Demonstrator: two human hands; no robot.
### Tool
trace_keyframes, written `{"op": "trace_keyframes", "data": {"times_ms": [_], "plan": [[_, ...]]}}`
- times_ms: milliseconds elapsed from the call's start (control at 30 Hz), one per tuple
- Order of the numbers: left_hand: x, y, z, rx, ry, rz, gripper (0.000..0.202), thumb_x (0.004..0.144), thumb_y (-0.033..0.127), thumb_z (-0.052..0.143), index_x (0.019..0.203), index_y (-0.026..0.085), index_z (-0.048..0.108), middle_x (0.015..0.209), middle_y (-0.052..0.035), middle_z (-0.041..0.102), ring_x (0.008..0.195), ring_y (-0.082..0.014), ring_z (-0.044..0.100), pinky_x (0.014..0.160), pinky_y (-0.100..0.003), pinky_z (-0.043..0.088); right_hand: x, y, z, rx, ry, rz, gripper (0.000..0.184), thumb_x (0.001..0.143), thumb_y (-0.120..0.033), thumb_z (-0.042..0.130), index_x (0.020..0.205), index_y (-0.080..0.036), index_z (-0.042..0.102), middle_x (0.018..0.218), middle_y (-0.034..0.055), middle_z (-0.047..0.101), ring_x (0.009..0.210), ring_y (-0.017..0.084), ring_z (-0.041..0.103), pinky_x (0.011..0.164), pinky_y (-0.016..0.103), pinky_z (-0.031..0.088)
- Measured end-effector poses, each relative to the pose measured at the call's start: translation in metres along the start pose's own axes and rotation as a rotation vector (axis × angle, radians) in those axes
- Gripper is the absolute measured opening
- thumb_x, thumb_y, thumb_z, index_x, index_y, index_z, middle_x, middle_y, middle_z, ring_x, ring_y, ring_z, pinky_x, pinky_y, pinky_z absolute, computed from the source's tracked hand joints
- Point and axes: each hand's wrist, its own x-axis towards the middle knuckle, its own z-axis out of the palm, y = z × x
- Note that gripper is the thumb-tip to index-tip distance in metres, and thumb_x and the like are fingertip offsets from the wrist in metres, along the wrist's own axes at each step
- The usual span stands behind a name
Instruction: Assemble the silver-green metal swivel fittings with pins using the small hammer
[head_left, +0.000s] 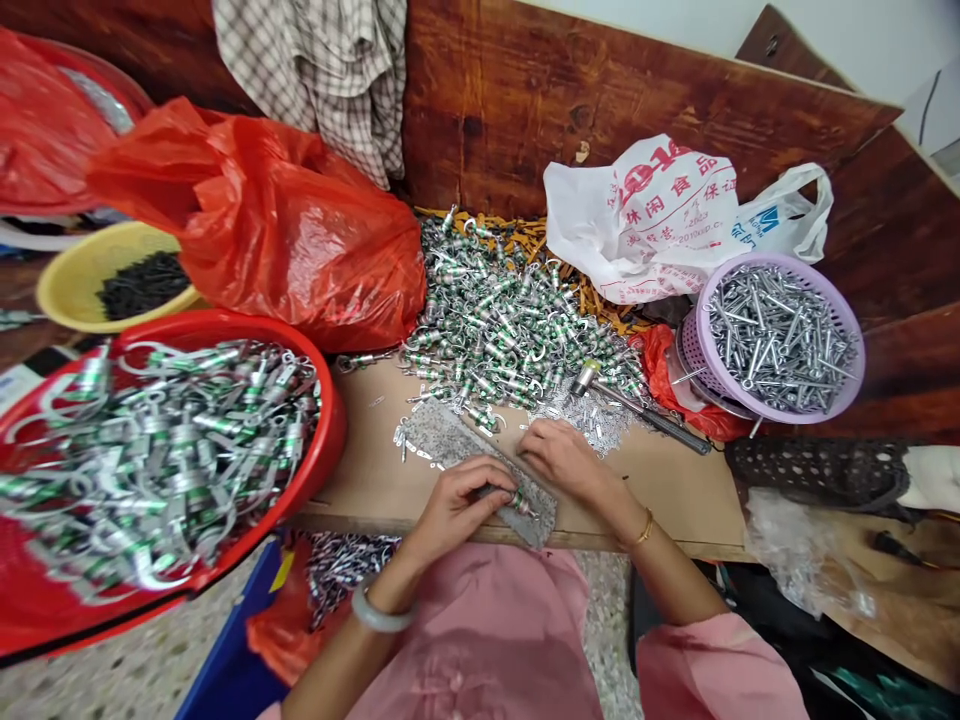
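Note:
My left hand is closed in a pinch on a small metal part with a green band, held against a grey stone slab on the wooden board. My right hand rests just right of it, fingers curled down over a scatter of tiny silver pieces; what it holds, if anything, is hidden. Behind both hands lies a heap of green-banded metal parts. A hammer lies to the right of the heap.
A red basin full of the same parts stands at left. A purple basket of silver rods is at right, a white plastic bag behind it. A red bag and a yellow bowl sit at back left.

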Motion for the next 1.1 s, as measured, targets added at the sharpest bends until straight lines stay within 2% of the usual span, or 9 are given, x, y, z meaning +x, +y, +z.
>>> {"op": "trace_keyframes", "data": {"times_ms": [133, 267, 433, 633, 733, 833, 967, 1100], "plan": [[0.002, 0.004, 0.0, -0.045, 0.018, -0.012, 0.015, 0.094, 0.028, 0.066, 0.086, 0.019, 0.075, 0.085, -0.0061, 0.073, 0.08, -0.018, 0.069, 0.073, -0.028, 0.053, -0.025, 0.02, -0.017, 0.018, 0.143, 0.155, 0.018, 0.101, -0.023, 0.055, 0.105, -0.023, 0.073, 0.101, 0.0063, 0.069, 0.096, 0.02, 0.06, 0.087, 0.031, 0.042], [-0.005, 0.011, 0.001, -0.095, 0.027, -0.03, 0.015, 0.093, 0.028, 0.068, 0.086, 0.02, 0.078, 0.09, -0.0075, 0.073, 0.084, -0.0186, 0.07, 0.076, -0.028, 0.053, -0.043, 0.016, -0.026, 0.066, 0.227, 0.258, 0.016, 0.1, -0.024, 0.056, 0.102, -0.022, 0.072, 0.099, 0.0059, 0.069, 0.094, 0.021, 0.062, 0.086, 0.032, 0.045], [-0.03, 0.012, 0.011, -0.154, 0.105, -0.154, 0.011, 0.089, 0.024, 0.072, 0.086, 0.021, 0.082, 0.09, -0.0074, 0.072, 0.082, -0.0185, 0.069, 0.073, -0.027, 0.053, -0.05, -0.006, -0.008, 0.005, 0.115, 0.23, 0.013, 0.098, -0.023, 0.061, 0.101, -0.024, 0.073, 0.093, 0.0045, 0.069, 0.089, 0.021, 0.063, 0.08, 0.033, 0.046], [-0.046, 0.01, 0.025, -0.263, 0.177, -0.335, 0.007, 0.083, 0.019, 0.074, 0.085, 0.02, 0.08, 0.087, -0.0067, 0.072, 0.079, -0.0187, 0.068, 0.068, -0.025, 0.051, -0.054, -0.005, 0.01, -0.106, 0.215, 0.221, 0.016, 0.1, -0.025, 0.055, 0.092, -0.021, 0.069, 0.09, 0.0074, 0.067, 0.088, 0.024, 0.06, 0.078, 0.035, 0.046], [-0.047, 0.011, 0.027, -0.313, 0.242, -0.391, 0.004, 0.08, 0.016, 0.073, 0.078, 0.018, 0.076, 0.083, -0.0056, 0.071, 0.077, -0.0182, 0.067, 0.067, -0.025, 0.049, -0.058, -0.005, 0.008, 0.02, 0.299, 0.251, 0.017, 0.101, -0.025, 0.052, 0.096, -0.021, 0.067, 0.09, 0.007, 0.068, 0.087, 0.023, 0.062, 0.078, 0.035, 0.047], [-0.047, 0.011, 0.027, -0.338, 0.265, -0.399, 0.003, 0.079, 0.016, 0.074, 0.076, 0.017, 0.075, 0.082, -0.0052, 0.071, 0.076, -0.0176, 0.066, 0.067, -0.025, 0.049, -0.062, -0.019, 0.001, 0.224, 0.373, 0.259, 0.017, 0.102, -0.026, 0.051, 0.102, -0.022, 0.068, 0.095, 0.0063, 0.07, 0.09, 0.022, 0.065, 0.081, 0.033, 0.049], [-0.047, 0.01, 0.026, -0.341, 0.238, -0.342, 0.004, 0.082, 0.02, 0.075, 0.079, 0.017, 0.074, 0.086, -0.0061, 0.072, 0.081, -0.0185, 0.067, 0.073, -0.026, 0.051, -0.063, -0.055, -0.007, 0.499, 0.32, 0.179, 0.009, 0.099, -0.025, 0.058, 0.1, -0.024, 0.067, 0.09, 0.0033, 0.07, 0.084, 0.019, 0.066, 0.075, 0.029, 0.05], [-0.048, 0.008, 0.025, -0.359, 0.221, -0.286, 0.009, 0.083, 0.023, 0.076, 0.077, 0.017, 0.073, 0.086, -0.0061, 0.072, 0.082, -0.0185, 0.068, 0.074, -0.027, 0.051, -0.06, -0.081, -0.003, 0.619, 0.329, 0.088, 0.003, 0.096, -0.022, 0.065, 0.093, -0.023, 0.064, 0.08, 0.0008, 0.066, 0.075, 0.016, 0.063, 0.068, 0.027, 0.048]]}}
